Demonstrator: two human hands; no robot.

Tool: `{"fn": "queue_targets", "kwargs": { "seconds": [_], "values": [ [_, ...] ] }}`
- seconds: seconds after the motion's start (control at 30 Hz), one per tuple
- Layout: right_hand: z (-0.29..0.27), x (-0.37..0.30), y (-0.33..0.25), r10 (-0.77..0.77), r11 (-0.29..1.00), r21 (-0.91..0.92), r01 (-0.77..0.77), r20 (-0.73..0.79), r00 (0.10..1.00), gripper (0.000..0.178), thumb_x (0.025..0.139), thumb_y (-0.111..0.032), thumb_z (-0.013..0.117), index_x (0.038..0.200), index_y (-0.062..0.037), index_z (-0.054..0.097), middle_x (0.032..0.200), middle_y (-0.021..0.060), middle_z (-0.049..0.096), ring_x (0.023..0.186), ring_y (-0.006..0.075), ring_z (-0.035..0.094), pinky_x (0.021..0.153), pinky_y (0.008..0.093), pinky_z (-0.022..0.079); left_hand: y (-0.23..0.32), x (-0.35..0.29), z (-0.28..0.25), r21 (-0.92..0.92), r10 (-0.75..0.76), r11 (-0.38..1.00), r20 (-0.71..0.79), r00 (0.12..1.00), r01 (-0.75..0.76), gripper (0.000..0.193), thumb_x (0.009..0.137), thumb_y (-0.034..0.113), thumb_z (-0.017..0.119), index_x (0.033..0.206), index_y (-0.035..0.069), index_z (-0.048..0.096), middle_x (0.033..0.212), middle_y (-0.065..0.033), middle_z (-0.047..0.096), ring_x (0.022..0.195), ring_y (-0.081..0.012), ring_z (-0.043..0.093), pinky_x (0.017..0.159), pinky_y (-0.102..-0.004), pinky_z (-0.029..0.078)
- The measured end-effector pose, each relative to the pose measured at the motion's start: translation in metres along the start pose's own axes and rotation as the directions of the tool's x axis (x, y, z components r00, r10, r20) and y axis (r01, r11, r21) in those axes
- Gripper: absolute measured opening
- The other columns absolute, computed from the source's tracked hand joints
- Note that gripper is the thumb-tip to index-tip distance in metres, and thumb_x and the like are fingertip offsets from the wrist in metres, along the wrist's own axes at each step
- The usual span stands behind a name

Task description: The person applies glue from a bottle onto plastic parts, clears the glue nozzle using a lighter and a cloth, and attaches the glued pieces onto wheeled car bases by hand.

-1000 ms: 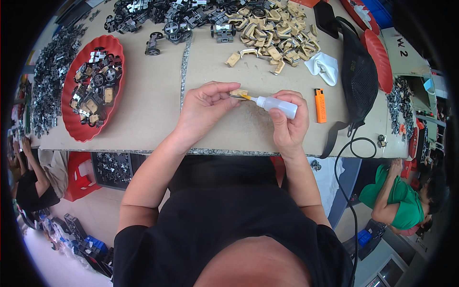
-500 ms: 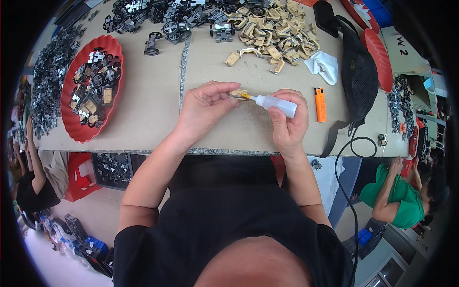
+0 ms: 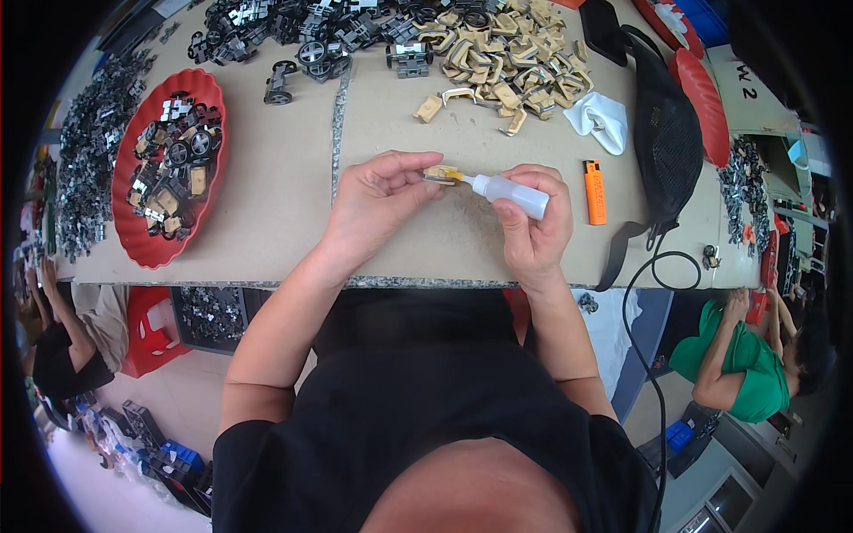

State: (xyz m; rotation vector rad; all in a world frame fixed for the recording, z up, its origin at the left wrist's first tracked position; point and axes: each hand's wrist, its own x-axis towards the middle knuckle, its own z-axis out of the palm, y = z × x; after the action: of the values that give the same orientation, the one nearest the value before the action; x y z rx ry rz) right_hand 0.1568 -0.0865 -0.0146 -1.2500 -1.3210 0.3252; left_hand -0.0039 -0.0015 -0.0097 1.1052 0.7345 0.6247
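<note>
My left hand (image 3: 378, 200) pinches a small tan piece (image 3: 439, 173) between thumb and fingers, just above the table. In my right hand (image 3: 542, 226) is a white translucent squeeze bottle (image 3: 515, 196), tilted so its thin yellowish nozzle points left. The nozzle tip is at the tan piece; whether it touches cannot be made out. Beyond my hands lies a heap of tan bracket-shaped pieces with dark edges (image 3: 511, 67). Beside that heap, black and silver toy-car chassis with wheels (image 3: 409, 59) are piled.
At left stands a scalloped red dish (image 3: 127, 222) with assembled wheeled parts. To the right lie an orange lighter (image 3: 595, 194), a crumpled white cloth (image 3: 601, 123), a black bag (image 3: 666, 133) and a cable (image 3: 641, 342). Co-workers sit at both sides, one in a green shirt (image 3: 742, 369).
The tan piece in my left hand has turned slightly and shows more of its face. The bottle stays almost in place. The co-workers' arms at both sides have shifted.
</note>
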Motion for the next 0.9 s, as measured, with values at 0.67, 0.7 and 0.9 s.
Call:
{"fn": "queue_targets", "kwargs": {
  "seconds": [0.67, 0.7, 0.9],
  "values": [
    [-0.0015, 0.0009, -0.0012, -0.073, 0.995, -0.063, 0.073, -0.001, 0.997, 0.028, 0.073, -0.011, 0.067, 0.091, -0.0005, 0.048, 0.082, 0.0120, 0.056, 0.073, 0.0218, 0.054, 0.063, 0.0281, 0.045, 0.0022, -0.0005, -0.0004, -0.037, -0.027, 0.999, -0.007, 1.000, 0.026, 0.030, 0.078, -0.005, 0.057, 0.108, -0.002, 0.054, 0.079, -0.0035, 0.058, 0.077, -0.0103, 0.058, 0.074, -0.0209, 0.047],
    [-0.0017, 0.0009, -0.0009, -0.077, 0.995, -0.068, 0.077, 0.001, 0.997, 0.028, 0.073, -0.011, 0.067, 0.091, -0.0004, 0.048, 0.082, 0.0120, 0.056, 0.073, 0.0217, 0.054, 0.063, 0.0280, 0.044, 0.0027, -0.0006, -0.0005, -0.033, -0.028, 0.999, -0.007, 1.000, 0.028, 0.030, 0.078, -0.005, 0.056, 0.108, -0.002, 0.054, 0.079, -0.0037, 0.058, 0.077, -0.0105, 0.058, 0.075, -0.0211, 0.047],
    [-0.0020, -0.0008, 0.0002, -0.060, 0.996, -0.064, 0.060, 0.003, 0.998, 0.028, 0.074, -0.011, 0.067, 0.091, 0.0000, 0.048, 0.083, 0.0122, 0.055, 0.073, 0.0207, 0.054, 0.063, 0.0278, 0.044, 0.0012, 0.0001, -0.0020, -0.046, -0.030, 0.999, -0.002, 1.000, 0.029, 0.030, 0.078, -0.005, 0.056, 0.108, -0.003, 0.054, 0.081, -0.0049, 0.059, 0.078, -0.0113, 0.059, 0.075, -0.0215, 0.048]
  ]
}}
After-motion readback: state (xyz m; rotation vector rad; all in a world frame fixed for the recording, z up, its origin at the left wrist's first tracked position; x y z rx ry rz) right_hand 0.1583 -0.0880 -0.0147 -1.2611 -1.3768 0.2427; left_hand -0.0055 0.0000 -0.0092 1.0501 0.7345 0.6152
